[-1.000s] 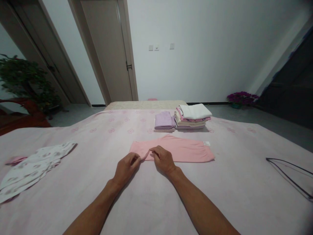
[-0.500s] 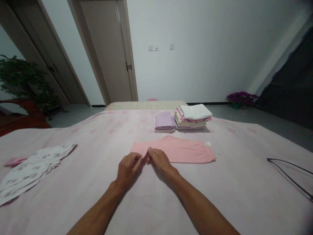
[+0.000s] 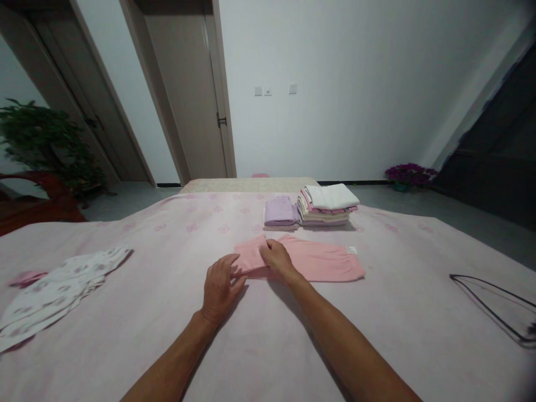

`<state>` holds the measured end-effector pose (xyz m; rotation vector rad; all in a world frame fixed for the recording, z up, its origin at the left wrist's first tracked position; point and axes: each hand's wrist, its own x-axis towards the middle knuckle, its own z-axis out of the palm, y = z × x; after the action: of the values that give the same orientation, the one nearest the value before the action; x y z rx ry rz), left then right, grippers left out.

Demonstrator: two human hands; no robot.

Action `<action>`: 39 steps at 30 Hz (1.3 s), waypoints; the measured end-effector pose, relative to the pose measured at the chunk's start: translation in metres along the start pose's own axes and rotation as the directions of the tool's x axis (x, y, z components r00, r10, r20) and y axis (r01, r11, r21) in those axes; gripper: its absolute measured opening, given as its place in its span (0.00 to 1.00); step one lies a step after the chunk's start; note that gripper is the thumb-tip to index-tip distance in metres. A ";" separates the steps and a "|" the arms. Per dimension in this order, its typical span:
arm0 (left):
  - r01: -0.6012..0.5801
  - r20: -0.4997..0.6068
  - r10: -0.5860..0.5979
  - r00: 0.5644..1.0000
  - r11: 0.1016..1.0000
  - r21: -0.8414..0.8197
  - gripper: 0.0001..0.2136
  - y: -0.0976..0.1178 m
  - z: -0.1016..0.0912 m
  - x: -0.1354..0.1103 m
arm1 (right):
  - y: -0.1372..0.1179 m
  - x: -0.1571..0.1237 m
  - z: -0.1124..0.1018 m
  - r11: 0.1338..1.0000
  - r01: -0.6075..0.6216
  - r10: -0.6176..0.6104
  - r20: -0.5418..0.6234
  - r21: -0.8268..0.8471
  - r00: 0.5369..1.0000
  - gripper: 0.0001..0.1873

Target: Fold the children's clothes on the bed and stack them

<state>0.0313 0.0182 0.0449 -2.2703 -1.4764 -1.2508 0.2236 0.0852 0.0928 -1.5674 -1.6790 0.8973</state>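
Here the pink garment lies flat across the bed, stretching to the right from both hands. The right hand has its fingers closed on the garment's folded-over left end. The left hand, loosely curled, touches the fold's near edge; whether it grips is unclear. A stack of folded clothes sits behind.
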 end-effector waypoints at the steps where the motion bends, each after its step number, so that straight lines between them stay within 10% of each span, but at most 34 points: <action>1: 0.015 0.003 -0.015 1.000 1.000 0.028 0.25 0.000 0.001 0.000 | 0.000 0.002 -0.007 0.999 0.003 -0.002 -0.016 0.048 1.000 0.13; 9: 0.075 0.129 -0.085 0.988 0.994 0.083 0.26 0.023 0.025 0.014 | -0.020 -0.002 -0.073 0.906 0.046 -0.006 -0.097 0.421 0.995 0.13; 18: 0.040 0.302 -0.079 0.950 0.990 0.132 0.28 0.049 0.055 0.030 | -0.021 -0.017 -0.134 0.878 0.078 0.010 -0.181 0.472 0.983 0.13; 31: -0.099 0.375 0.074 0.924 0.994 0.047 0.23 0.059 0.068 0.027 | 0.116 -0.035 -0.196 0.999 -0.002 -0.009 -0.278 -0.040 0.961 0.18; 39: -0.148 0.310 0.156 0.938 0.988 -0.049 0.13 0.061 0.070 0.026 | 0.129 -0.059 -0.194 0.890 -0.175 0.042 -0.308 -0.420 0.951 0.18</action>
<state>0.1243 0.0429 0.0361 -2.6387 -1.3454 -0.9016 0.4601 0.0408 0.0892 -2.0028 -1.6622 0.3116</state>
